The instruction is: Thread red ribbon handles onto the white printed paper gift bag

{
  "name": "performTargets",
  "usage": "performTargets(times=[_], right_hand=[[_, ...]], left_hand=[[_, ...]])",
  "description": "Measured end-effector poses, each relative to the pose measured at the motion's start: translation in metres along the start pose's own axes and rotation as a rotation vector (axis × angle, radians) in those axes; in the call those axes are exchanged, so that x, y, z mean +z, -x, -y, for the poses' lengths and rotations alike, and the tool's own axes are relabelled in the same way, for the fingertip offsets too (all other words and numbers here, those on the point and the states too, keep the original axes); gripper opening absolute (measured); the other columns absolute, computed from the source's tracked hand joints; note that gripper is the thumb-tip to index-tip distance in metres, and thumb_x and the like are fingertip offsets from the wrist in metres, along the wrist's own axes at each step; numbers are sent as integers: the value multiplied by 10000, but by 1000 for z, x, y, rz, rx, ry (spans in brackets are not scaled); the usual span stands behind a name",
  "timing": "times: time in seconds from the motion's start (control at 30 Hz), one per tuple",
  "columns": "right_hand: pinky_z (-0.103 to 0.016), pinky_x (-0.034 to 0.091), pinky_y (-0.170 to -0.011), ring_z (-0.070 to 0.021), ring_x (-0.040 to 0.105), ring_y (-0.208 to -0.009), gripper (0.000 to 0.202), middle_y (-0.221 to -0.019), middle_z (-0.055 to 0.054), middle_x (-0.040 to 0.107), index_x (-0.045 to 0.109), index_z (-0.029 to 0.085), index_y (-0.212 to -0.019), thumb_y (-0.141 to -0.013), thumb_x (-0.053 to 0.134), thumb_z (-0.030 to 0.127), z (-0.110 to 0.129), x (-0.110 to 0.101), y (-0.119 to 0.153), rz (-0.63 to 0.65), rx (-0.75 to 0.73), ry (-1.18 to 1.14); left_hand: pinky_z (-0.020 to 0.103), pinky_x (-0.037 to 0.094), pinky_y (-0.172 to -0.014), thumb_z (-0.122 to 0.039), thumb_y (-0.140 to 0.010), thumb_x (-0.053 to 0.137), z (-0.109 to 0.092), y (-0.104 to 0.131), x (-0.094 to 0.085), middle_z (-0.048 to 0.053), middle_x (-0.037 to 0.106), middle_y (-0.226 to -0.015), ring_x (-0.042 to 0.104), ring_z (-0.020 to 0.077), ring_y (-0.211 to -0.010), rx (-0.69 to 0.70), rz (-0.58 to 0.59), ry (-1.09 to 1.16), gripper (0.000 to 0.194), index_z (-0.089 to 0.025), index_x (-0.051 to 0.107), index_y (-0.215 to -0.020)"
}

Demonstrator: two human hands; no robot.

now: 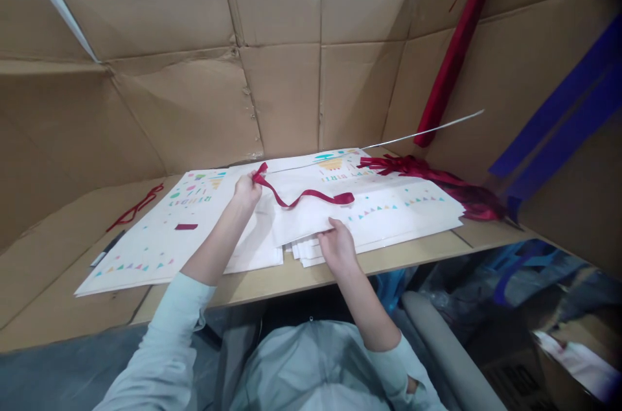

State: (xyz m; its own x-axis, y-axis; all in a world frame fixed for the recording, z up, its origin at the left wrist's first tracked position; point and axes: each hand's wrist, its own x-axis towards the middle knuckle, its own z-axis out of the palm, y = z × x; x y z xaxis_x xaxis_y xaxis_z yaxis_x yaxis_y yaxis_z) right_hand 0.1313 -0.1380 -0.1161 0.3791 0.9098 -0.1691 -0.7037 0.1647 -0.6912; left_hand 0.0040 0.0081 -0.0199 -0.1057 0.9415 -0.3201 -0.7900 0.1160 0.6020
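Observation:
My left hand (247, 190) pinches one end of a dark red ribbon (311, 196) that curves across a white paper bag (301, 213) lying flat on the table. At the bag's near edge, on top of a stack of similar white bags, my right hand (337, 246) grips the paper. The bags carry small coloured triangles and birthday lettering. The ribbon's other end lies flat on the bag just beyond my right hand.
A bundle of red ribbons (437, 177) lies at the right of the wooden table (272, 281), with another flat bag (146, 242) at the left. A loose red ribbon (136, 207), a pen (107, 249) and a thin metal rod (427, 129) are nearby. Cardboard walls surround the table.

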Motion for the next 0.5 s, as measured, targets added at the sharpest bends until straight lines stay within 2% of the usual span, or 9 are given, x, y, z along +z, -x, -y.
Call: performTargets(times=[0.07,0.1,0.2,0.27,0.37,0.43,0.5], right_hand=[[-277,425,-930,-182,528,-1054,353,-1051,-112,547,410,155,-950,-642,557,247,6,-11,0,-19,-26,-43],[-289,417,-936,-185,517,-1067,434,-1095,-111,529,405,158,-991,-614,598,250,10,-19,-2,-53,-98,-12],[-352,401,-940,-195,471,-1123,570,-1256,-108,434,356,202,-1132,-636,617,304,27,-44,-10,-175,-455,241],[-388,387,-943,-206,443,-1149,520,-1288,-103,412,373,214,-1164,-700,574,335,43,-55,-21,-155,-665,535],[-464,287,-1004,-269,322,-1240,479,-1315,-113,396,485,198,-1140,-690,597,317,68,-59,-46,14,-816,1111],[-490,201,-1038,-304,234,-1283,391,-1321,-116,397,579,185,-1036,-665,631,295,85,-57,-66,197,-806,1451],[-462,205,-1040,-301,283,-1261,243,-1258,-125,465,630,168,-905,-699,610,295,102,-55,-84,420,-724,1647]], left_hand=[[150,481,-572,79,-785,297,6,3,-3,51,494,-671,521,85,-577,-2,2,9,239,-92,463,-761],[148,480,-572,85,-782,283,9,4,-4,48,490,-667,520,82,-574,-2,-1,17,251,-96,455,-754],[135,469,-555,87,-779,270,20,3,-8,31,465,-643,507,69,-550,-5,-20,51,260,-108,432,-723],[136,470,-557,91,-769,266,27,0,-10,20,448,-623,503,66,-540,-7,-38,74,264,-113,423,-709],[154,483,-588,109,-739,251,34,-4,-12,11,445,-610,506,67,-538,-7,-74,93,283,-114,422,-710],[155,484,-597,112,-722,251,37,-6,-13,10,455,-612,513,66,-540,0,-94,93,286,-115,424,-710],[155,481,-591,108,-704,265,39,-8,-15,11,464,-608,521,67,-541,13,-97,84,277,-116,427,-699]])
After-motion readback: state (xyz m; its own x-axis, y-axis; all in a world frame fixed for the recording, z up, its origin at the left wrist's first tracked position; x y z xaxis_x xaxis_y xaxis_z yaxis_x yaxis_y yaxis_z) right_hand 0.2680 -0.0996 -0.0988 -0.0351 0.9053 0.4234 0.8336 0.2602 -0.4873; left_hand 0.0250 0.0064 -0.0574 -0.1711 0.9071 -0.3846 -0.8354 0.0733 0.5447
